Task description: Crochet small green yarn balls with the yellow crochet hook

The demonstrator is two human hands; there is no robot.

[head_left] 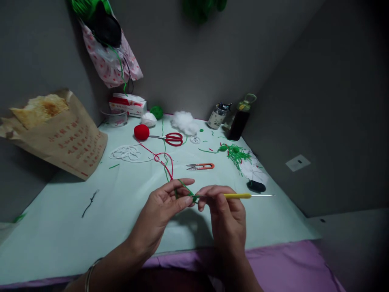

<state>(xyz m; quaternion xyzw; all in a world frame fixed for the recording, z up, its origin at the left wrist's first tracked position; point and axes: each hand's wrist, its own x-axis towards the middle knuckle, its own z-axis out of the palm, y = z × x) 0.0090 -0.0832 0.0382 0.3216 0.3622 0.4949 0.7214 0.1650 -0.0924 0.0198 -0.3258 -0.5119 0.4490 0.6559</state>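
Observation:
A small piece of green crochet (193, 198) is pinched between the thumb and fingers of my left hand (165, 205). Green yarn passes over that hand's raised index finger. My right hand (227, 211) grips a crochet hook (238, 196) with a yellow handle; its left tip meets the green work, while a metal end sticks out to the right. Red yarn (172, 164) runs from a red yarn ball (141, 132) toward my left hand. Just beyond my hands lie orange thread snips (200, 166).
Red-handled scissors (174, 139), white stuffing (184, 123) and loose white cord (126, 153) lie farther back. A paper bag (75, 146) with flatbread stands left. Green yarn scraps (238, 155), a dark bottle (239, 123) and a patterned jar (216, 117) are on the right, near the wall.

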